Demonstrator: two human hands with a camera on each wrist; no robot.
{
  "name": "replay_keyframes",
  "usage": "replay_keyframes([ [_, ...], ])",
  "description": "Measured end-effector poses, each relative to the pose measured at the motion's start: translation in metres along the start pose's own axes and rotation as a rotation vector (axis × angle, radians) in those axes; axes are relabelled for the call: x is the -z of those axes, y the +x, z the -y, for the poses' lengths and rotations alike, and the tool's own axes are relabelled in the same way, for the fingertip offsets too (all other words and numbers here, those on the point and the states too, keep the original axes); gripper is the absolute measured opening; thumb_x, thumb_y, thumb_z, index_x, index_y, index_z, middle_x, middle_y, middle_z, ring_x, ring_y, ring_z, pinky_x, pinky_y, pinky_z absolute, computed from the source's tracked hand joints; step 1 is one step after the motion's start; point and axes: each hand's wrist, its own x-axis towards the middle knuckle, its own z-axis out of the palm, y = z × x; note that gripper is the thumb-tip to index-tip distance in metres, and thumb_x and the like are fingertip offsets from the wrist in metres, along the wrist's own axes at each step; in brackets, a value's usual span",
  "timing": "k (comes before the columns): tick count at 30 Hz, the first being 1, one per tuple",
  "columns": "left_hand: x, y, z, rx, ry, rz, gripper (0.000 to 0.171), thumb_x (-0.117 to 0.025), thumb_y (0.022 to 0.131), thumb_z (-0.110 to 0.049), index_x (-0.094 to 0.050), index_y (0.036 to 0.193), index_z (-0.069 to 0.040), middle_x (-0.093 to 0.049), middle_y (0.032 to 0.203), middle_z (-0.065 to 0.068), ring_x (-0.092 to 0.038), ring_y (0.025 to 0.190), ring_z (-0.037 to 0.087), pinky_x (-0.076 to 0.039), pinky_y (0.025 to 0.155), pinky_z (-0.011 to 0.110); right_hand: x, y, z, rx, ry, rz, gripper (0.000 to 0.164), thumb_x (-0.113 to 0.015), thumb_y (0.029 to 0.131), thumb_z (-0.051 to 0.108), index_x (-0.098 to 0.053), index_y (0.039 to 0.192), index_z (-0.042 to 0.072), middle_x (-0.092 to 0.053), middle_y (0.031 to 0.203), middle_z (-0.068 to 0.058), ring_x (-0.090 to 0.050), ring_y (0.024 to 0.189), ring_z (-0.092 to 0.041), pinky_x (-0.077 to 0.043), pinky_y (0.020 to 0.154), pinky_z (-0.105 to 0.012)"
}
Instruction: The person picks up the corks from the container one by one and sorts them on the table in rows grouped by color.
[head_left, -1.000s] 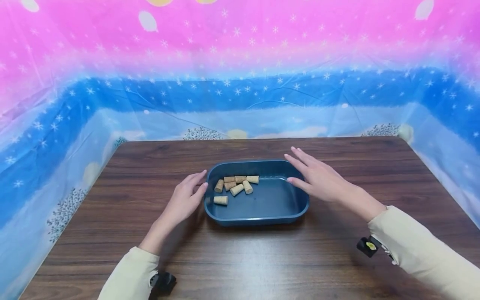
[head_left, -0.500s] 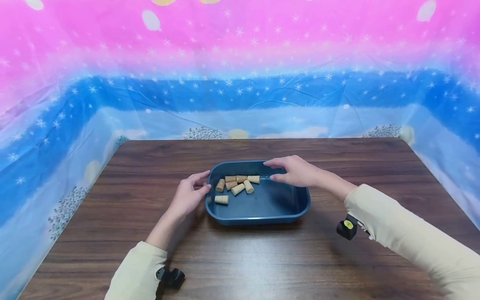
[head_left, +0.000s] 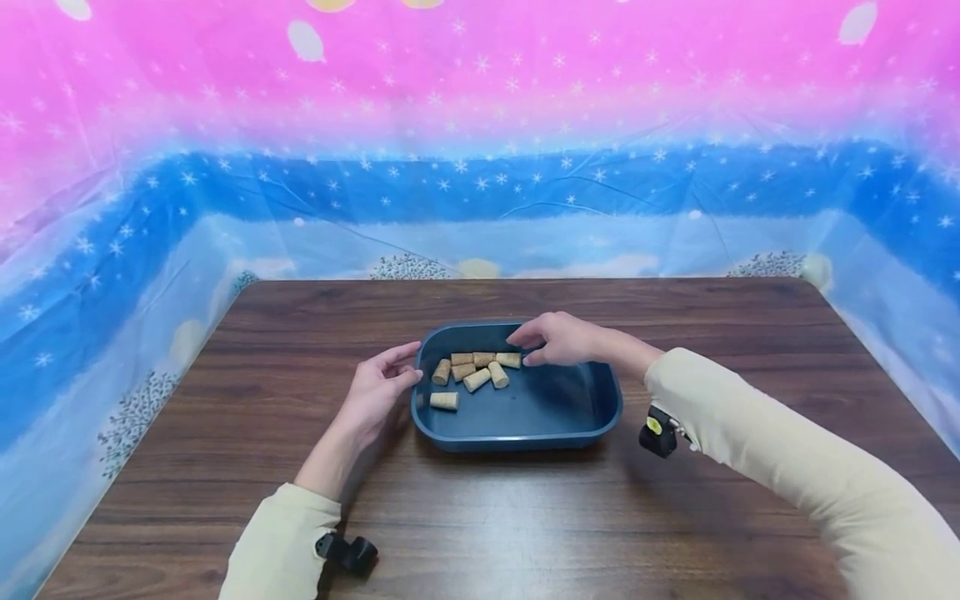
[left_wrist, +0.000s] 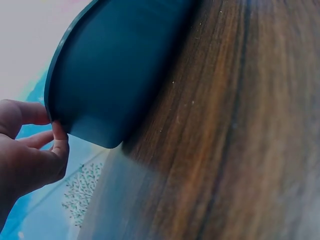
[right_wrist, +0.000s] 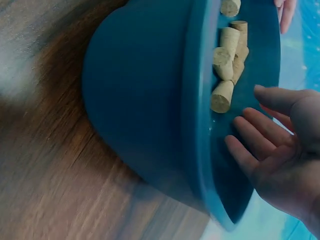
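A dark blue plastic bin (head_left: 517,437) stands on the table with several tapered corks (head_left: 476,379) lying in its left half. My left hand (head_left: 371,392) is at the bin's left end, its thumb and fingertips touching the rim and outer wall; the left wrist view shows this hand (left_wrist: 35,150) beside the bin's corner (left_wrist: 95,132). My right hand (head_left: 566,340) reaches over the far rim into the bin, fingertips beside the rightmost cork (head_left: 508,360). From the right wrist, the hand (right_wrist: 280,145) is spread below the nearest cork (right_wrist: 221,97), holding nothing.
The wooden table (head_left: 480,517) extends around the bin on all sides. A patterned pink and blue cloth (head_left: 480,183) hangs behind and beside it. Small black wrist cameras (head_left: 348,554) hang below both sleeves.
My right hand has moved left over the bin, from its right rim toward the corks. My left hand has come to the left rim. The corks lie as before.
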Motion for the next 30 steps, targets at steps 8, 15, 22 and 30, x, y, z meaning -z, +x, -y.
replay_keyframes([
  [8,-0.001,-0.001,0.002,-0.002,0.013,-0.019,0.045,-0.055,0.095,0.002,-0.05,0.139,-0.002,-0.053,0.115,0.018,-0.049,0.099,0.022,-0.046,0.083,0.02,-0.011,0.01,0.004,-0.006,-0.031,0.048,0.042,-0.057,0.097,0.008,-0.05,0.137,-0.003,-0.054,0.135,-0.018,-0.053,0.122,-0.029,-0.046,0.097,-0.038],
  [15,-0.002,0.0,0.002,-0.013,0.007,-0.017,0.045,-0.055,0.094,0.003,-0.05,0.139,-0.001,-0.054,0.114,0.018,-0.05,0.097,0.02,-0.046,0.079,0.018,-0.018,0.015,0.005,0.009,-0.043,0.015,0.042,-0.06,0.093,0.003,-0.053,0.135,-0.002,-0.054,0.135,-0.017,-0.061,0.11,-0.026,-0.051,0.086,-0.034],
  [22,-0.003,0.001,0.003,-0.03,0.006,-0.019,0.046,-0.055,0.093,0.005,-0.05,0.138,0.001,-0.055,0.112,0.019,-0.05,0.095,0.019,-0.046,0.077,0.018,-0.025,0.021,0.006,0.012,-0.05,-0.019,0.044,-0.066,0.091,0.006,-0.055,0.133,-0.001,-0.057,0.131,-0.016,-0.065,0.099,-0.021,-0.053,0.081,-0.031],
  [30,-0.003,0.003,0.003,-0.031,-0.002,-0.025,0.046,-0.055,0.093,0.005,-0.051,0.138,0.0,-0.055,0.112,0.018,-0.05,0.096,0.018,-0.046,0.078,0.019,-0.029,0.026,0.007,-0.009,-0.06,-0.045,0.043,-0.069,0.09,0.01,-0.058,0.13,-0.002,-0.06,0.126,-0.017,-0.065,0.097,-0.021,-0.053,0.082,-0.032],
])
